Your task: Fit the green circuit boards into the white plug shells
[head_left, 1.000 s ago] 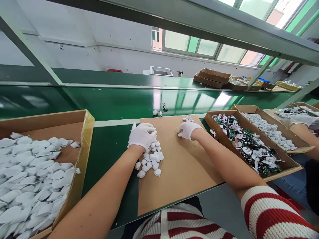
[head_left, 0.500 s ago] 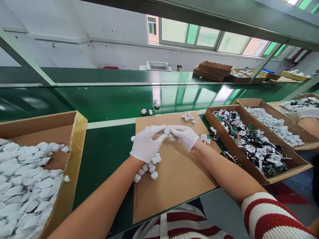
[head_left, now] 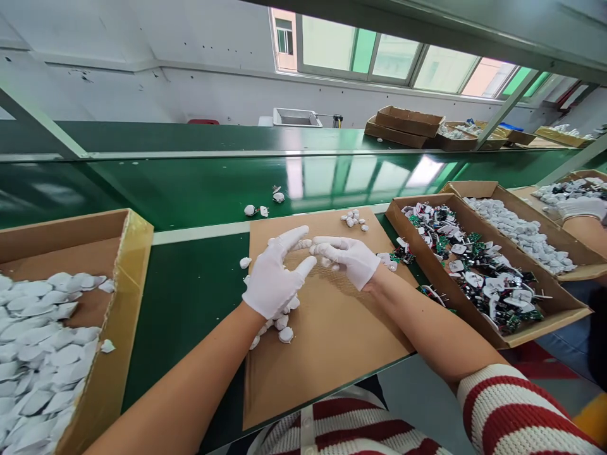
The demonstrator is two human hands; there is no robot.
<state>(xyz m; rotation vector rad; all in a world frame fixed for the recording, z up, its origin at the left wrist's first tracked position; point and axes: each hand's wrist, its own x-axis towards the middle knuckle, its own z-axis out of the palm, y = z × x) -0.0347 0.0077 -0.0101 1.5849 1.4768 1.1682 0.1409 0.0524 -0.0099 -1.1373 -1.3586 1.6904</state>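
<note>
Both my hands wear white gloves and meet above a brown cardboard sheet [head_left: 327, 354]. My left hand [head_left: 279, 272] is open, its thumb and forefinger spread, with nothing plainly between them. My right hand [head_left: 345, 258] faces it with its fingers pinched together on a small white round piece, whose outline partly blends into the glove. Beneath my left wrist lies a pile of white round pieces [head_left: 285, 334], partly covered by the hand. Farther back on the sheet sits a cluster of smaller white pieces [head_left: 353, 218].
A carton [head_left: 138, 265] of flat white pieces stands left. On the right, one carton [head_left: 516, 344] holds wired circuit boards, another [head_left: 588, 268] white pieces. Loose wired parts [head_left: 278, 196] lie on the green bench [head_left: 190, 272]. A co-worker's gloved hand [head_left: 581, 208] is far right.
My left thumb and forefinger have opened away from the small white round piece that both hands were touching. My right hand stays pinched. The view has shifted slightly.
</note>
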